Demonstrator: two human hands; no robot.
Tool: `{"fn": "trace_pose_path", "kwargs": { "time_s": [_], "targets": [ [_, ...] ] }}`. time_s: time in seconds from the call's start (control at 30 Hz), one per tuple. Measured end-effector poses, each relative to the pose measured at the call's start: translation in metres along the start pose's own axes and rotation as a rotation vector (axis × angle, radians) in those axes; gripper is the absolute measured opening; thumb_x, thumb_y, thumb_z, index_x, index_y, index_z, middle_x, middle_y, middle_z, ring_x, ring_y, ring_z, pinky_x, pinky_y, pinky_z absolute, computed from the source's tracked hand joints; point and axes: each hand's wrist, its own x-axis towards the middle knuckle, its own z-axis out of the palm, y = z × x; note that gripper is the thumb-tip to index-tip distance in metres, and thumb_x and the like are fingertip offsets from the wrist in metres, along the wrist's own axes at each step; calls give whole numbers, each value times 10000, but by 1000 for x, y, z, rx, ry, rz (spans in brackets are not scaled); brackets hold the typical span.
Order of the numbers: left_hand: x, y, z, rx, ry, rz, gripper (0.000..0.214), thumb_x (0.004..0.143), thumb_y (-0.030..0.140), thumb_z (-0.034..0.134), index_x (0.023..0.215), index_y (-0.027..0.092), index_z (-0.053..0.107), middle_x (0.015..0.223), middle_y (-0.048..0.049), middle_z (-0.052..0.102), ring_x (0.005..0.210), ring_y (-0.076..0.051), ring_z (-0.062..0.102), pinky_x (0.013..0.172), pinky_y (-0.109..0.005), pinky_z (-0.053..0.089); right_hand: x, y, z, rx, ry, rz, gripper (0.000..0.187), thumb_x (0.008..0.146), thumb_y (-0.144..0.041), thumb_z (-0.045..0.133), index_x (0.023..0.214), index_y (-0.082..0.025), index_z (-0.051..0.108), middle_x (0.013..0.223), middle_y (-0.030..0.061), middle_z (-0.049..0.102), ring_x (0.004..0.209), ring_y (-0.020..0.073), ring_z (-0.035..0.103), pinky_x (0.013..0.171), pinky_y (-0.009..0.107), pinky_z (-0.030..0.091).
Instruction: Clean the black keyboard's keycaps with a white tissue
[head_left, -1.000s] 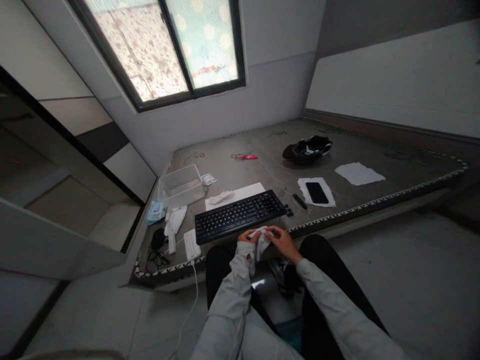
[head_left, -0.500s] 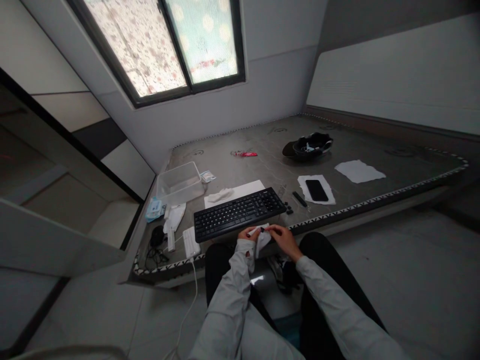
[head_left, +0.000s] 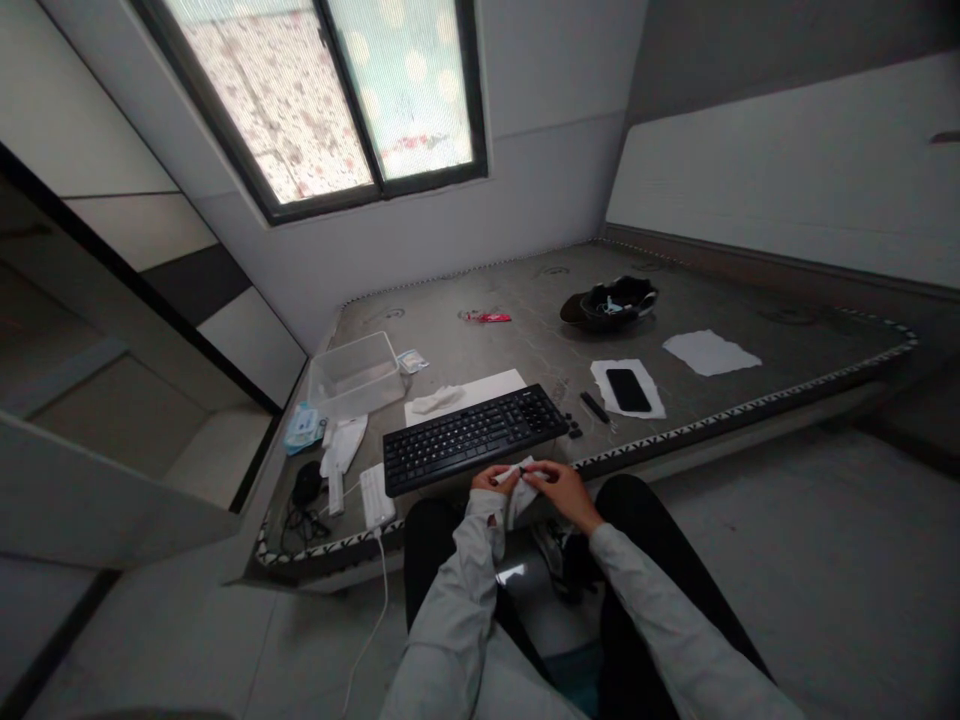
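Note:
Just in front of the near edge, my left hand [head_left: 492, 479] is closed on a white tissue [head_left: 519, 512] that hangs down between my hands. My right hand [head_left: 561, 490] meets it there, thumb and fingers pinched on a small black keycap [head_left: 523, 470] against the tissue. Much of the keycap is hidden by the fingers. Right beyond my hands lies a black keyboard [head_left: 472, 440], tilted slightly. Several loose black keycaps [head_left: 574, 429] sit by its right end, next to a slim black tool [head_left: 595, 407].
A phone [head_left: 628, 390] lies on white paper, with another paper sheet [head_left: 711, 352] farther right. Behind are a black cap [head_left: 609, 305] and a red item [head_left: 495, 318]. On the left stand a clear plastic box [head_left: 356, 375], a white power strip [head_left: 376, 498] and a cable bundle [head_left: 304, 510].
My hands stay together at the tissue. My right fingers have closed in over the keycap, so less of it shows. The whole view has shifted slightly with my head.

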Motion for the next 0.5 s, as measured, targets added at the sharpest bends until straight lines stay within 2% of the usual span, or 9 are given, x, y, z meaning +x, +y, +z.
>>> {"fn": "trace_pose_path", "kwargs": {
  "time_s": [0.07, 0.27, 0.33, 0.4, 0.5],
  "targets": [
    [0, 0, 1, -4, -17, 13, 454, 442, 462, 862, 708, 119, 729, 639, -81, 707, 573, -188, 638, 554, -283, 504, -2, -5, 0, 17, -1, 0, 385, 680, -485, 728, 923, -187, 750, 880, 63, 740, 796, 229, 666, 725, 323, 516],
    [2, -5, 4, -24, -99, 64, 492, 566, 559, 765, 796, 126, 727, 734, -88, 722, 648, -190, 650, 616, -277, 504, 0, -11, -5, 149, 19, 50, 468, 655, -541, 742, 937, -167, 738, 897, 91, 739, 809, 250, 673, 710, 341, 530],
    [3, -7, 3, -12, -79, 72, 454, 578, 539, 760, 790, 139, 717, 726, -71, 716, 646, -183, 643, 603, -263, 492, 6, -9, -16, 193, 65, 70, 495, 652, -560, 740, 958, -172, 727, 944, 102, 734, 864, 266, 671, 730, 351, 536],
    [5, -7, 2, -5, -48, 77, 410, 600, 513, 750, 785, 150, 709, 714, -58, 709, 640, -178, 635, 593, -253, 479, 14, -7, -32, 188, 164, 63, 501, 652, -568, 738, 964, -177, 718, 995, 109, 723, 917, 273, 662, 750, 354, 538],
    [5, -7, 0, -14, -21, 81, 347, 616, 462, 746, 775, 156, 711, 704, -49, 706, 624, -170, 623, 584, -245, 466, 31, -7, -58, 152, 262, 34, 511, 634, -568, 750, 959, -177, 698, 978, 110, 718, 887, 265, 665, 725, 353, 547]
  ]
}}
